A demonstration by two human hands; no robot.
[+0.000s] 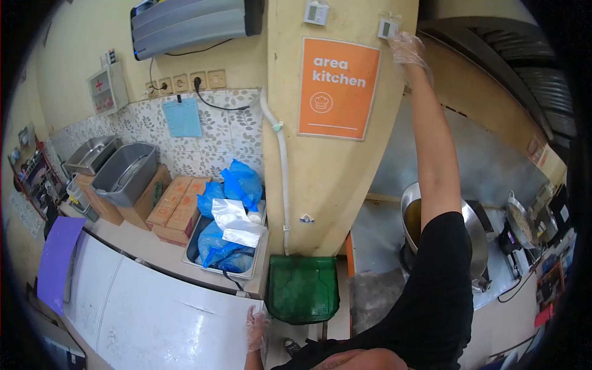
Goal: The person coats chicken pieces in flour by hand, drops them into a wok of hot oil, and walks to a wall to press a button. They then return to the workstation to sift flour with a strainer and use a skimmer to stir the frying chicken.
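Note:
My right hand, in a clear plastic glove, is stretched up to a small white digital timer high on the yellow pillar. Its fingers are closed at the timer's lower right edge, and partly hidden by the glove. A second white timer is mounted further left, above an orange "area kitchen" sign. Low down, my left hand, gloved the same way, is beside the edge of a white chest lid. Its fingers are partly spread and nothing shows in them.
A metal tray of blue plastic bags stands on the counter beside cardboard boxes and a grey tub. Below the pillar is a green bin. At right, a large pan of yellowish liquid is partly behind my arm.

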